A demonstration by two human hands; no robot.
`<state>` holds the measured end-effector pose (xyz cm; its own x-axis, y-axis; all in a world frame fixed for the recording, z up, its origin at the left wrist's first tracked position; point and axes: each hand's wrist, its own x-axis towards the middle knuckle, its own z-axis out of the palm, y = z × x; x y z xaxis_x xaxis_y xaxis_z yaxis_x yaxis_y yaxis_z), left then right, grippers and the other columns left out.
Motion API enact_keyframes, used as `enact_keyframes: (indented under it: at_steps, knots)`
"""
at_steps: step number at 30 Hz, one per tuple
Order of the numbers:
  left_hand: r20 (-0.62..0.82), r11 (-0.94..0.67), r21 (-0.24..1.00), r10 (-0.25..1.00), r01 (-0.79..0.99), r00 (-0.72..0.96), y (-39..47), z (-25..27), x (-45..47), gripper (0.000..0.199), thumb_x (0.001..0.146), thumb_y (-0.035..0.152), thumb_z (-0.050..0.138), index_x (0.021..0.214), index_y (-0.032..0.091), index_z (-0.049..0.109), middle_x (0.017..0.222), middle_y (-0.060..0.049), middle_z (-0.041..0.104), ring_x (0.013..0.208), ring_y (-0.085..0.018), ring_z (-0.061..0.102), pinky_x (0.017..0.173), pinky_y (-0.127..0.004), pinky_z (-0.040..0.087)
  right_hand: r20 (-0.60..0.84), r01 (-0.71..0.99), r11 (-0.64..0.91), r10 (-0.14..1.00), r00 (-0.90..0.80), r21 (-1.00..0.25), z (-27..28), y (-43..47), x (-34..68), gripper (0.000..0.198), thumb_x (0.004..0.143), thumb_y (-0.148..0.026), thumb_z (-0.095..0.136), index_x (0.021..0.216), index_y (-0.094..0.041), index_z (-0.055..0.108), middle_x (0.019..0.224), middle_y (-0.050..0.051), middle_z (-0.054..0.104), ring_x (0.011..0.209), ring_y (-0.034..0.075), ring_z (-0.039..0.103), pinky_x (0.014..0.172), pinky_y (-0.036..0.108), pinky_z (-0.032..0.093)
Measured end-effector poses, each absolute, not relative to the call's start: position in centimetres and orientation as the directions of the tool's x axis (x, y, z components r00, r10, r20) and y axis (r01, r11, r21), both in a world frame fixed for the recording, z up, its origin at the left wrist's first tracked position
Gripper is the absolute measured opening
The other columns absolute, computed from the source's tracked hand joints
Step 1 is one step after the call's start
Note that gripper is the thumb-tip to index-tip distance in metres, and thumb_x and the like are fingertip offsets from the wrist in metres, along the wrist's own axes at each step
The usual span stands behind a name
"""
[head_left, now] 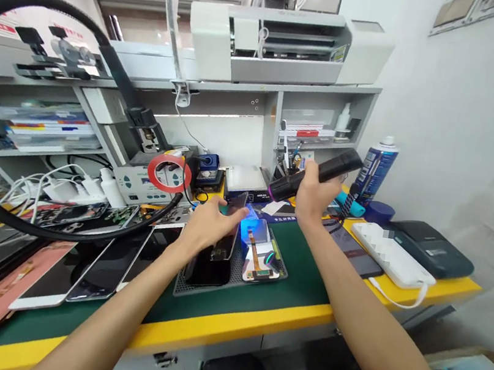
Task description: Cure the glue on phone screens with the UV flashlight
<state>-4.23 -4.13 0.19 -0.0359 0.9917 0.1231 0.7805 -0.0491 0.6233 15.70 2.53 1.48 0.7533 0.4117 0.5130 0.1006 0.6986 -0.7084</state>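
Note:
My right hand (314, 196) is wrapped around a black flashlight (289, 185) with a violet glow at its front end. The flashlight points down to the left and casts a blue spot on an upturned phone screen (258, 261) with an orange flex cable. With its fingers and thumb, my left hand (213, 223) grips the edges of a dark phone panel (224, 248), which is tilted up. Below that panel, a black phone screen (206, 270) lies on a grey perforated mat (194, 290). The left fingertips are partly hidden behind the panel.
Several phone screens (104, 269) cover the bench on the left, under a large black ring on a bent arm (119, 73). A white power bank (390, 253), a dark case (432, 247) and a blue spray can (377, 167) stand at the right. Shelves rise behind.

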Motion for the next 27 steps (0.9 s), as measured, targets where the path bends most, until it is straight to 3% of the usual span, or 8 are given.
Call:
enact_keyframes:
  at_steps: [2, 4, 8, 19, 27]
  knots:
    - [0.127, -0.057, 0.355, 0.992, 0.933, 0.013, -4.3, 0.6, -2.4, 0.077, 0.077, 0.076, 0.052, 0.121, 0.013, 0.06, 0.095, -0.019, 0.074, 0.089, -0.038, 0.071, 0.075, -0.044, 0.054, 0.502, 0.091, 0.693, 0.419, 0.757, -0.715, 1.5, 2.6, 16.1, 0.023, 0.078, -0.037, 0.067, 0.069, -0.019, 0.056, 0.068, 0.0, 0.059, 0.067, 0.018, 0.06, 0.063, 0.032, 0.049]
    - [0.088, -0.072, 0.163, 0.994, 0.984, 0.058, -4.5, 0.6, -0.2, 0.075, 0.077, 0.073, 0.05, 0.118, 0.011, 0.063, 0.103, -0.023, 0.073, 0.1, -0.042, 0.068, 0.078, -0.046, 0.053, 0.5, 0.097, 0.684, 0.421, 0.757, -0.723, 1.5, 2.7, 16.3, 0.024, 0.078, -0.037, 0.067, 0.069, -0.018, 0.056, 0.068, 0.0, 0.059, 0.067, 0.018, 0.06, 0.064, 0.032, 0.048]
    - [0.035, -0.072, -0.006, 0.997, 0.997, 0.072, -4.4, -0.1, 3.2, 0.07, 0.077, 0.07, 0.05, 0.113, 0.013, 0.068, 0.108, -0.023, 0.072, 0.101, -0.038, 0.069, 0.079, -0.04, 0.054, 0.525, 0.15, 0.663, 0.412, 0.745, -0.733, 1.1, 2.7, 16.3, 0.026, 0.079, -0.04, 0.066, 0.071, -0.017, 0.058, 0.069, 0.0, 0.061, 0.07, 0.018, 0.06, 0.069, 0.032, 0.049]
    - [-0.048, -0.081, -0.023, 0.996, 0.996, 0.08, -3.5, -0.1, 4.8, 0.068, 0.079, 0.069, 0.052, 0.115, 0.015, 0.071, 0.113, -0.024, 0.071, 0.108, -0.038, 0.067, 0.084, -0.041, 0.054, 0.532, 0.147, 0.605, 0.527, 0.663, -0.782, 0.5, 2.4, 15.6, 0.028, 0.078, -0.045, 0.065, 0.084, -0.019, 0.058, 0.081, 0.004, 0.066, 0.08, 0.022, 0.064, 0.078, 0.035, 0.051]
    - [-0.119, -0.1, -0.003, 0.988, 0.995, 0.099, -3.1, 0.3, 5.3, 0.064, 0.079, 0.066, 0.055, 0.113, 0.015, 0.072, 0.115, -0.025, 0.07, 0.111, -0.04, 0.066, 0.086, -0.044, 0.054, 0.56, 0.186, 0.627, 0.476, 0.678, -0.757, 0.6, 2.5, 15.9, 0.026, 0.079, -0.045, 0.063, 0.079, -0.019, 0.059, 0.077, 0.004, 0.065, 0.078, 0.022, 0.063, 0.078, 0.036, 0.05]
